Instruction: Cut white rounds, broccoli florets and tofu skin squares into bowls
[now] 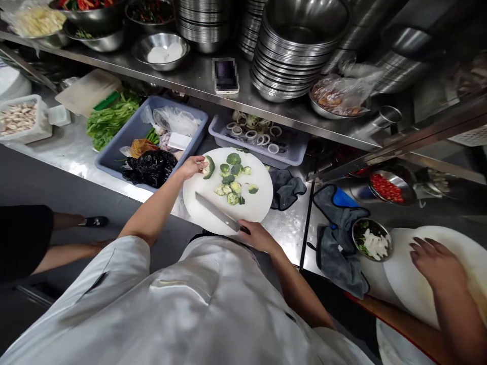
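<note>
My left hand (191, 168) grips a larger piece of broccoli (209, 168) by its side, over the left part of a round white cutting board (194, 186). In my right hand (259, 235) is the black handle of a kitchen knife (215, 209). Its blade lies low across the front of the board, pointing to the back left, apart from the broccoli. Several cut broccoli florets (233, 188) are scattered over the middle and back of the board.
A blue-grey tub (102, 161) with bags and greens stands left, onion rings in a smaller tray (297, 158) behind. Steel bowls (300, 61) and a phone (225, 76) sit on the shelf above. To the right, a co-worker's hand (437, 263) rests over another board (403, 289).
</note>
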Demonstrator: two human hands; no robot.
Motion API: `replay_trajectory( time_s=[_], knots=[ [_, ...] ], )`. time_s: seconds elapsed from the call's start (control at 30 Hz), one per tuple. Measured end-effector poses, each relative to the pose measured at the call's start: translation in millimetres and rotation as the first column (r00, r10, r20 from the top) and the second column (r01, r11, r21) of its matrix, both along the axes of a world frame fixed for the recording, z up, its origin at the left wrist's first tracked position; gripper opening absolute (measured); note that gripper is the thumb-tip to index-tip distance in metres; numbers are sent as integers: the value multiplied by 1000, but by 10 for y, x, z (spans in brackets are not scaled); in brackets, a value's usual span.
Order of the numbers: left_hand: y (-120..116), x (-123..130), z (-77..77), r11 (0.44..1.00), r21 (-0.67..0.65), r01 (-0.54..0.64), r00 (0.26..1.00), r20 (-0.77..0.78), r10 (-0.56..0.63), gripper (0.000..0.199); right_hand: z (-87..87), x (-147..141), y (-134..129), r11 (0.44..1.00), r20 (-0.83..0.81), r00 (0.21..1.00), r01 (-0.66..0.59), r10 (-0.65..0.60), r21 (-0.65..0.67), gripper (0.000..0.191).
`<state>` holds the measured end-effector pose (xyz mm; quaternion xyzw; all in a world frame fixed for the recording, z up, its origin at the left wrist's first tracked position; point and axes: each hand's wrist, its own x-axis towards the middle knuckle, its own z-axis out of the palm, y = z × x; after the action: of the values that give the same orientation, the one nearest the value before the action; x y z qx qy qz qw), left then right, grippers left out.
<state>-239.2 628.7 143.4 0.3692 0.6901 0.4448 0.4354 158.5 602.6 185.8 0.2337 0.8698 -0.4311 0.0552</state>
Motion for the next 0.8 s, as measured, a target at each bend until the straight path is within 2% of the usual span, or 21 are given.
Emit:
replay_trajectory(
  time_s=[0.03,0.1,0.17,0.23,0.3,0.43,0.53,0.6,0.7,0.8],
  knots=[
    [-66,-60,7,999,28,-39,997,70,37,54,-47,44,56,998,-21,999,48,-48,-31,27],
    [-203,-158,29,990,81,-112,991,78,105,57,-138,126,161,983,-27,985,168,-170,-69,29],
    [-355,-190,61,981,127,-146,986,-60,155,57,-202,201,244,955,-3,957,291,-291,-62,32],
    [-521,-123,102,980,155,-122,953,-256,159,53,-222,254,289,933,13,933,360,-359,-33,35],
    [-686,48,139,989,133,-65,901,-417,115,51,-203,269,276,928,24,927,373,-374,13,36],
    [-914,528,137,999,-8,50,775,-631,-44,40,-125,189,78,927,95,932,331,-350,175,34],
    [-991,788,56,988,-94,123,686,-711,-153,27,-92,110,-100,931,210,918,288,-335,223,23],
    [-1030,864,-7,980,-100,171,676,-711,-191,28,-74,84,-171,927,252,901,304,-354,218,13],
    [-1090,866,-67,969,-35,243,690,-696,-198,34,-21,81,-198,898,211,873,416,-439,145,14],
    [-1135,819,-85,966,7,260,701,-689,-184,34,41,69,-165,870,162,868,486,-470,-84,25]
  ],
)
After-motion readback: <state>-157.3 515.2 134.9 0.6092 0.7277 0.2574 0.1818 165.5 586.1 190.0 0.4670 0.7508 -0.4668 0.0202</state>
